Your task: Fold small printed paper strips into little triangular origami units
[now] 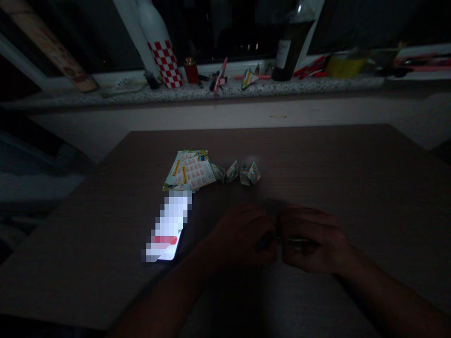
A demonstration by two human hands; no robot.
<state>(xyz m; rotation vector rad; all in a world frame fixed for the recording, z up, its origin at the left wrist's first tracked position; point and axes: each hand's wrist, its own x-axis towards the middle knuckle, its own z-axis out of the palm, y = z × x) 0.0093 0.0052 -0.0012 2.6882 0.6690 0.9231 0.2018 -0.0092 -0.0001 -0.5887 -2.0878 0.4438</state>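
Note:
The scene is very dark. My left hand point(243, 237) and my right hand point(312, 239) rest close together on the brown table point(352, 178), fingers curled around a small thin object point(278, 238) pinched between them; what it is cannot be told in the dark. Beyond the hands lie three small folded paper shapes point(239, 172) in a row. Beside them, to the left, sits a stack of colourful printed paper sheets point(190, 171). A lit phone point(168, 230) lies face up left of my left hand.
A speckled window sill point(218, 91) runs along the back. On it stand a red-and-white checked bottle point(165, 61), a dark wine bottle point(289, 47), a small red jar point(191, 70), another folded paper shape point(249, 77), pens and a yellow bowl point(343, 65).

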